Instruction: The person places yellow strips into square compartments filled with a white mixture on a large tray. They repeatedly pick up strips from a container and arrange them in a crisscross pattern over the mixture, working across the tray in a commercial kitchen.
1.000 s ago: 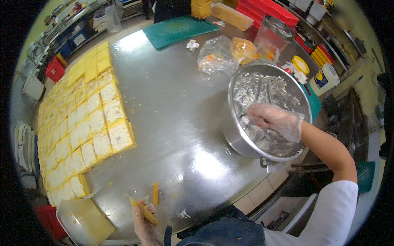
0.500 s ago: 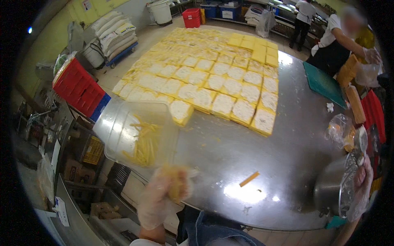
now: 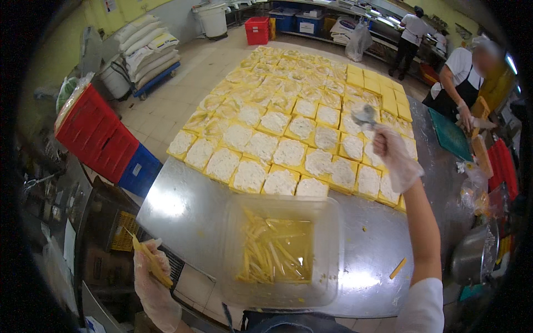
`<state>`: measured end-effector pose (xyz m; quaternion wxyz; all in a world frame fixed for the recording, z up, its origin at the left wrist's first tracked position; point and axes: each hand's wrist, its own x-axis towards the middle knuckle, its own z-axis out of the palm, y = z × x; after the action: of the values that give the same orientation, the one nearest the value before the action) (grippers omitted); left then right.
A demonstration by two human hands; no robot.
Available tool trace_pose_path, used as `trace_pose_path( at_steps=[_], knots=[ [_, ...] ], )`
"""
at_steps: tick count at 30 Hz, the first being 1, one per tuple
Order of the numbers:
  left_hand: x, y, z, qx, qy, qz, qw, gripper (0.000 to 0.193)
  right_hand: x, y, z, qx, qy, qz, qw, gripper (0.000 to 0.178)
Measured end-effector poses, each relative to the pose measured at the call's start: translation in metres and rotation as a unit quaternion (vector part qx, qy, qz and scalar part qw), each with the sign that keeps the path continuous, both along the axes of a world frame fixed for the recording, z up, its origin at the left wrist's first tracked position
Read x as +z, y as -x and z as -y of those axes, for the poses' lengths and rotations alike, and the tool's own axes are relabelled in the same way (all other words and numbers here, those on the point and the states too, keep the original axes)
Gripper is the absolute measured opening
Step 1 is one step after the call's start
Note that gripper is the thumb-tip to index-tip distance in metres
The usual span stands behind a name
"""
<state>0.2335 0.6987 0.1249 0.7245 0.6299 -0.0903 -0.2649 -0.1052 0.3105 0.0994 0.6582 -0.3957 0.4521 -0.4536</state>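
Observation:
My left hand (image 3: 152, 283), in a clear plastic glove, is closed around a small bunch of yellow strips (image 3: 154, 265), to the left of the table's near edge. My right hand (image 3: 395, 154), also gloved, reaches out over the slices and grips a metal spoon (image 3: 363, 115); its exact shape is unclear. Beneath it spread rows of square yellow bread slices (image 3: 288, 152), many topped with white spread. Farther back, slices carry yellowish strips, and plain slices (image 3: 377, 86) lie at the far right. A translucent tub (image 3: 333, 244) of yellow strips in liquid stands before me.
Beyond the steel table (image 3: 166, 188) are red and blue crates (image 3: 100, 130) at left and sacks (image 3: 150, 53) on a dolly. At right are a green board (image 3: 449, 135), a metal pot (image 3: 472, 252) and a co-worker (image 3: 461, 83). One loose strip (image 3: 397, 268) lies nearby.
My right hand has gone from the pot to above the slices with the spoon. My left hand has moved left, away from the tub. The view has shifted, and the tub now appears nearer the middle.

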Motion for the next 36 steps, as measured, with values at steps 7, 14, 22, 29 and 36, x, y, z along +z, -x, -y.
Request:
trace_pose_path(
  at_steps=[7, 14, 22, 29, 36],
  knots=[
    [-0.009, -0.019, 0.018, 0.019, -0.115, 0.044, 0.992, 0.045, -0.059, -0.098, 0.094, 0.068, 0.198, -0.377, 0.902, 0.018],
    [-0.012, -0.03, -0.004, 0.093, -0.098, 0.004, 0.991, 0.039, -0.091, -0.137, 0.148, 0.045, 0.426, -0.58, 0.693, 0.02],
    [0.022, 0.028, 0.013, 0.134, -0.173, -0.011, 0.976, 0.043, -0.123, -0.138, 0.176, 0.092, 0.388, -0.659, 0.638, 0.02],
    [0.024, 0.04, 0.013, 0.114, -0.191, 0.005, 0.975, 0.043, -0.124, -0.125, 0.188, 0.058, 0.429, -0.593, 0.679, 0.019],
    [0.019, 0.052, 0.018, 0.114, -0.22, 0.039, 0.968, 0.05, -0.103, -0.13, 0.186, 0.117, 0.406, -0.59, 0.688, 0.025]
  ],
)
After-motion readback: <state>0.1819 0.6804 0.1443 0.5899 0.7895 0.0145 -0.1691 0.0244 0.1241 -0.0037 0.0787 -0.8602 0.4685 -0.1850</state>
